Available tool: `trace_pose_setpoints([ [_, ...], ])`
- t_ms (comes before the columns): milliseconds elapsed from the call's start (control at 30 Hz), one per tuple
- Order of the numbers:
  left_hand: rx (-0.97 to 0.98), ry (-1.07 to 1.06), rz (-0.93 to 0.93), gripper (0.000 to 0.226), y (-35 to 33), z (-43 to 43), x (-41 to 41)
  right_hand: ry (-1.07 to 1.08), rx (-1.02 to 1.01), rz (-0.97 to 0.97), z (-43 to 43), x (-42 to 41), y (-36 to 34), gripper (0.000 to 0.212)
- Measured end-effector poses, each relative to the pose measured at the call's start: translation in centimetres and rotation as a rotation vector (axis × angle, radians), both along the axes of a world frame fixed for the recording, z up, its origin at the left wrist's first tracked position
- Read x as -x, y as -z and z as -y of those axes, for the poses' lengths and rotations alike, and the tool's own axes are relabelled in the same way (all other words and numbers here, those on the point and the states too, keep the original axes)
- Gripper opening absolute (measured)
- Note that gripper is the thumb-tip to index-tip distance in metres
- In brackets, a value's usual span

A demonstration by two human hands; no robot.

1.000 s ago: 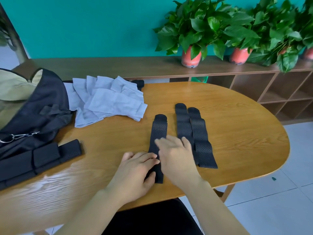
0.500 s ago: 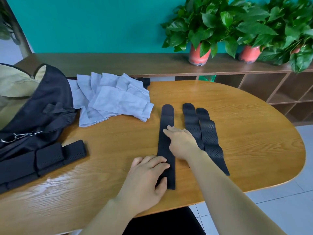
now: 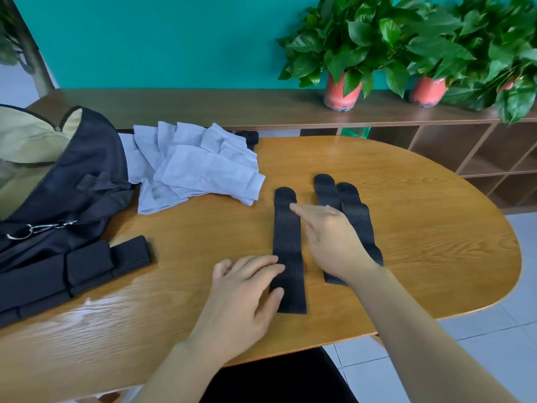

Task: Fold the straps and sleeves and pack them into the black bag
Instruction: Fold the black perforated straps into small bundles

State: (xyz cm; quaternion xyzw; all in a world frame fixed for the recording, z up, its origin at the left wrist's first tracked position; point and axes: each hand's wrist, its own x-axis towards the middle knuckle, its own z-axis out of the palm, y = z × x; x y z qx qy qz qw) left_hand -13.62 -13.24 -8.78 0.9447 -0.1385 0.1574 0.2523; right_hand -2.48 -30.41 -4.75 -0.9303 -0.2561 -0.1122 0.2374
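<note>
**One strap lies flat, twelve to six, with both hands open over it**

The strap (image 3: 287,237) in hand lies flat on the table (image 3: 430,245), straight in front of the person. Its long axis runs from twelve o'clock, where the rounded end is, to six o'clock, where the square end is.

The left hand (image 3: 247,289) rests on the six o'clock end with its fingers straight and its thumb against the strap's left edge. It presses down and grips nothing. The right hand (image 3: 334,239) is open too. Its fingers are spread and its forefinger reaches toward eleven o'clock, over the far part of the strap just short of the rounded tip. The hand is slightly blurred, so whether the forefinger touches the fabric cannot be told.

The coming fold most likely turns on this. The free end lies at twelve o'clock from the right fingers and is much nearer to them than to the left hand. The right hand is therefore the one placed to lift that end and bring it back toward six, along the strap's length, while the left hand pins the near end.

A pair of straps (image 3: 357,210) lies unfolded at three o'clock from this one, partly under the right wrist. The grey sleeves (image 3: 197,170) sit heaped at ten o'clock. The black bag (image 3: 72,181) is at nine o'clock, well apart, with some folded straps (image 3: 110,260) lying against it.
</note>
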Motion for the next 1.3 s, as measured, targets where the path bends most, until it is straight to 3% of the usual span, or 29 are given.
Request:
trace_pose_setpoints([
  [133, -0.040, 0.062, -0.087, 0.059, -0.5, -1.1, 0.5, -0.102, -0.138, -0.133, 1.8, 5.9, 0.4, 0.051],
  [233, -0.105, 0.156, -0.144, 0.075, -1.1, -1.0, 0.4, -0.188, 0.023, -0.208, 2.7, 8.2, 2.1, 0.070],
  [333, -0.128, 0.182, -0.198, 0.080, -1.4, -0.4, -0.2, -0.174, 0.126, -0.158, 2.7, 8.8, 3.7, 0.073],
  [567, -0.016, 0.072, -0.158, 0.067, -0.6, -0.2, -2.3, 0.025, -0.104, -0.086, 1.7, 7.7, 4.1, 0.047],
  [733, 0.083, -0.019, -0.198, 0.069, -0.8, 0.5, -3.9, 0.172, -0.133, -0.150, 0.7, 6.2, 3.7, 0.054],
  [933, 0.005, -0.057, -0.171, 0.053, -1.0, 1.0, -4.7, 0.235, -0.096, -0.175, -0.1, 5.4, 3.9, 0.052],
  [1167, -0.062, -0.082, -0.162, 0.035, -0.3, 1.3, -4.8, 0.212, -0.068, 0.055, -0.4, 5.4, 5.6, 0.039],
  [1300, -0.219, -0.067, -0.055, 0.029, 0.3, 1.9, -4.7, 0.175, 0.006, 0.234, -0.6, 5.4, 6.2, 0.018],
])
